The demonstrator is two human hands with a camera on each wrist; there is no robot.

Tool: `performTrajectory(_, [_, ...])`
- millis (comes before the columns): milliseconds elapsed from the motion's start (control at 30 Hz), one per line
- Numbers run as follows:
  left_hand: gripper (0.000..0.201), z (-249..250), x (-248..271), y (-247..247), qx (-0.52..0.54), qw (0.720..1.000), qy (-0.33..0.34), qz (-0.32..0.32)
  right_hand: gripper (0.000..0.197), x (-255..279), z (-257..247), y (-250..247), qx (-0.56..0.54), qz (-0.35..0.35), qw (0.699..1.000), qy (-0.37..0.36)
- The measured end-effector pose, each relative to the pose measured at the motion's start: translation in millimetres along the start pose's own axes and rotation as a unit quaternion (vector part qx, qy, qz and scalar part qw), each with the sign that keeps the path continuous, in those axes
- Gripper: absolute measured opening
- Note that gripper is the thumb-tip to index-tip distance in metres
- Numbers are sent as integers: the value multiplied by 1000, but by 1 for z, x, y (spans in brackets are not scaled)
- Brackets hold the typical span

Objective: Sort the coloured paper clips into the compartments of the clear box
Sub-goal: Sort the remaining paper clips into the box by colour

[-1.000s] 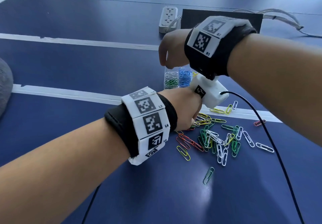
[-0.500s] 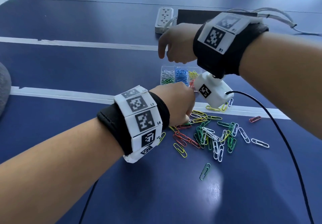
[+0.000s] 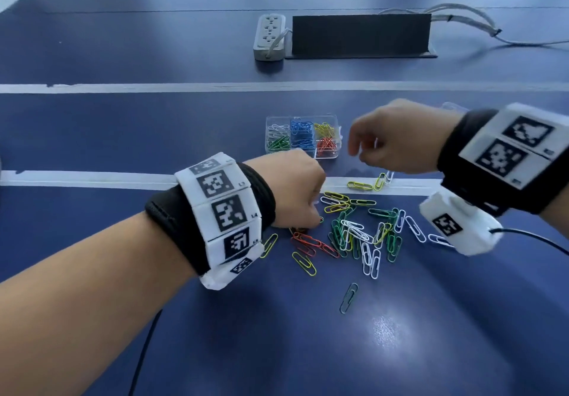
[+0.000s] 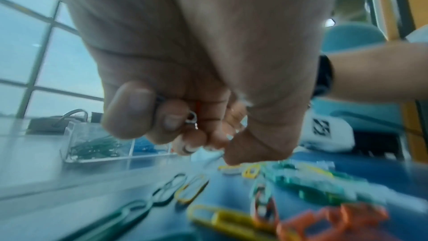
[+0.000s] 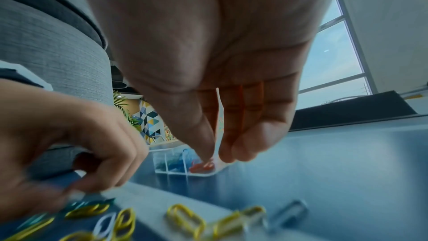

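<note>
The clear box (image 3: 327,156) lies on the blue table beyond the pile, with white, blue, yellow, green and red clips in separate compartments. Loose paper clips (image 3: 360,232) of mixed colours are heaped in front of it. My left hand (image 3: 303,198) sits at the pile's left edge. In the left wrist view its curled fingers (image 4: 129,109) grip several clips (image 4: 191,117), white and red showing. My right hand (image 3: 363,149) hangs just right of the box. In the right wrist view its thumb and fingers (image 5: 231,149) point down, close together, with nothing between them.
A power strip (image 3: 269,37) and a black panel (image 3: 360,37) lie at the back, with grey cables (image 3: 468,23) beside them. A white tape line (image 3: 92,178) crosses the table. One green clip (image 3: 349,297) lies alone near me. A black cable (image 3: 529,238) trails off the right wrist.
My right hand has moved from above the box to its right side and lower. My left hand has stayed curled at the pile's left edge.
</note>
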State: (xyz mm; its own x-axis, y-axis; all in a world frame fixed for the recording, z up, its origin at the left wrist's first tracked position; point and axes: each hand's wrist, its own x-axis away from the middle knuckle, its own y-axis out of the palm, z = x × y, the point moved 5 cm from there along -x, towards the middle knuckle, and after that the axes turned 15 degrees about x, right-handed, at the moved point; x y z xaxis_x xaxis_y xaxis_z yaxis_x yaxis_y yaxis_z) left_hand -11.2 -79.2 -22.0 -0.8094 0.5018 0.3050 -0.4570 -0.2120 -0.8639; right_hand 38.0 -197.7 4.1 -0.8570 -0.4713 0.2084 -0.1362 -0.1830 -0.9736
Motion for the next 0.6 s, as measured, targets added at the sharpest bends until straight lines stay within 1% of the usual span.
performTrajectory(33, [17, 0, 1, -4, 16, 1000, 3, 10, 25, 6, 3, 5, -1, -6, 1000, -3])
performTrajectory(100, [26, -1, 3, -15, 55, 998, 2, 37, 24, 16, 7, 15, 4, -16, 1000, -8])
performTrajectory(133, [26, -3, 3, -22, 70, 996, 0, 53, 24, 19, 8, 19, 6, -19, 1000, -11])
performTrajectory(300, [8, -12, -1, -54, 109, 987, -21, 116, 24, 22, 14, 24, 9, -30, 999, -28])
performTrajectory(433, [12, -22, -12, -74, 99, 984, -50, 141, 21, 21, 14, 24, 31, -13, 999, -24])
performTrajectory(600, [19, -38, -30, -83, 63, 981, -94, 159, 21, 24, 11, 23, 54, -24, 998, -23])
